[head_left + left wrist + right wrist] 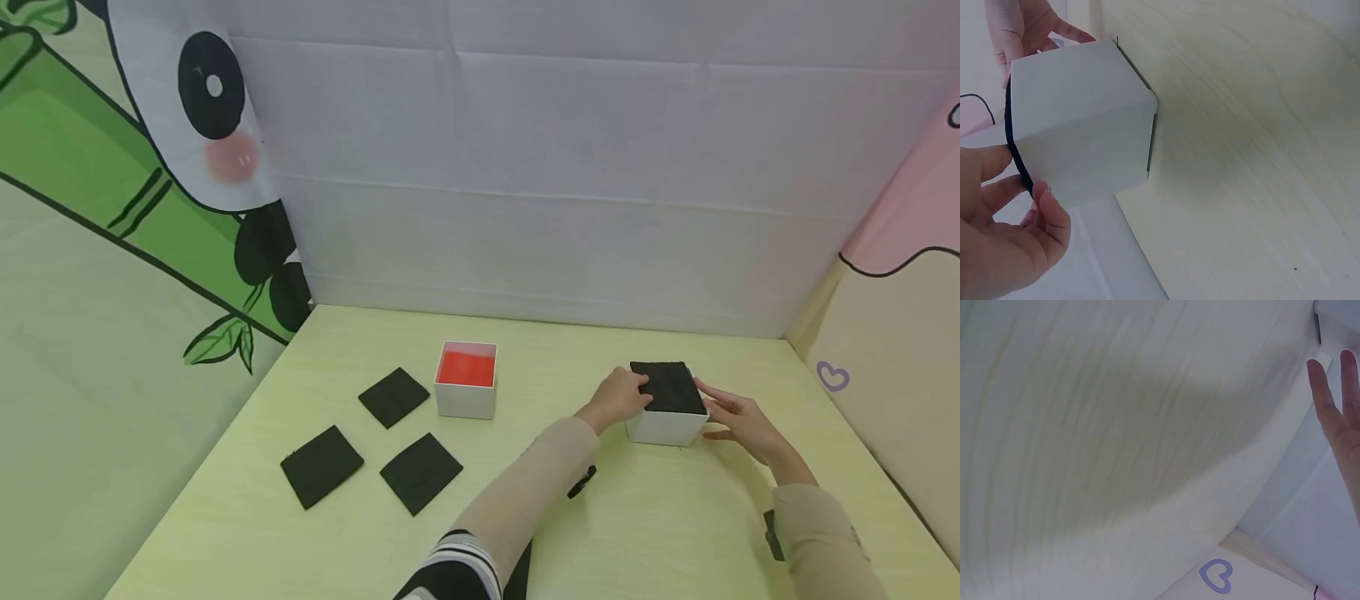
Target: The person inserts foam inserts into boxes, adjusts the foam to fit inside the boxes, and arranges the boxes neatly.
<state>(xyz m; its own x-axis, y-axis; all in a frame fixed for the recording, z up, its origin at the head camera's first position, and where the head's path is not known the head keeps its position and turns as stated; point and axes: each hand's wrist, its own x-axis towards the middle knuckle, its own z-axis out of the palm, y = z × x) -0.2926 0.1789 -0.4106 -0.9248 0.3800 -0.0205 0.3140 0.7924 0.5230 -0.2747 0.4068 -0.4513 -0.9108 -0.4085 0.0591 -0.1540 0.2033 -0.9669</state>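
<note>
At the right of the table in the head view, a black cloth square [672,388] lies over the top of a white box [663,430]. My left hand [618,397] pinches the cloth's left edge. In the left wrist view, that hand's curled fingers [1054,215] hold the edge of the cloth against the box's rim. On the box's right side, my right hand [746,425] touches the wall with extended fingers. The right wrist view catches only part of the right hand [1349,428], its fingers straight beside the box's corner. The inside of this box is hidden.
Left of centre stands a second white box [465,402], uncovered, with red material [467,368] inside. Three black cloth squares lie around it: one beside it [393,397], one in front [422,473], one farther left [322,467]. A pale wall sheet [555,183] rises behind the table.
</note>
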